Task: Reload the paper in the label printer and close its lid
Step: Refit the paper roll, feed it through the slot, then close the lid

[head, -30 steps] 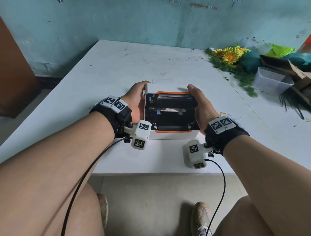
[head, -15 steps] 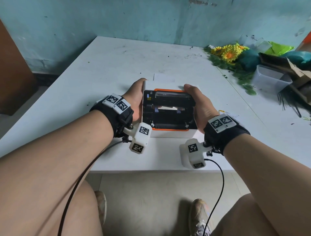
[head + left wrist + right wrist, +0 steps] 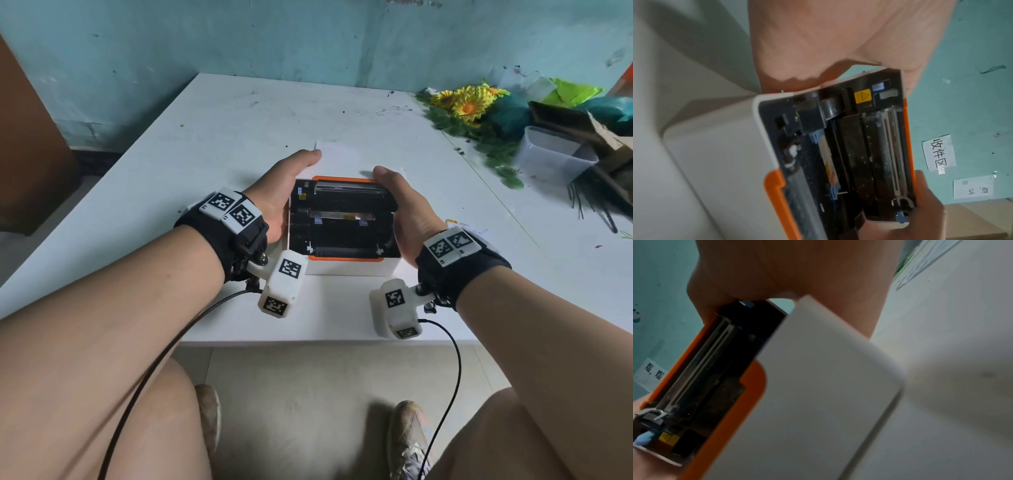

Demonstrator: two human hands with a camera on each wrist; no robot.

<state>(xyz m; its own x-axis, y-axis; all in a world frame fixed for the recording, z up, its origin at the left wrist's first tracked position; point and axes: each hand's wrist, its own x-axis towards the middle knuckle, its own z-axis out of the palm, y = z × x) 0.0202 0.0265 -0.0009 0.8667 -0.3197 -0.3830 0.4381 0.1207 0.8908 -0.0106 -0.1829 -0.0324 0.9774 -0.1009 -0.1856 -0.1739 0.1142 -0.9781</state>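
Observation:
A white label printer (image 3: 352, 268) with orange trim stands near the front edge of the white table (image 3: 212, 144). Its lid (image 3: 346, 193) is raised, and the black inside faces me. My left hand (image 3: 284, 186) grips the lid's left side with the thumb along its top. On the lid's right side is my right hand (image 3: 406, 205), thumb at the far corner. A pale strip of paper (image 3: 342, 215) shows across the open bay. The left wrist view shows the lid (image 3: 885, 146) above the body (image 3: 715, 162). In the right wrist view the lid (image 3: 701, 361) stands off the body (image 3: 807, 386).
A white sheet (image 3: 337, 152) lies just behind the printer. Artificial sunflowers (image 3: 469, 102), a clear plastic tub (image 3: 551, 154) and cardboard (image 3: 599, 137) crowd the table's right side. A label slip (image 3: 469, 228) lies by my right wrist. A teal wall backs the table.
Both hands keep their grip on the lid's sides. My left thumb now reaches further back along the lid, and my head view has tipped down slightly.

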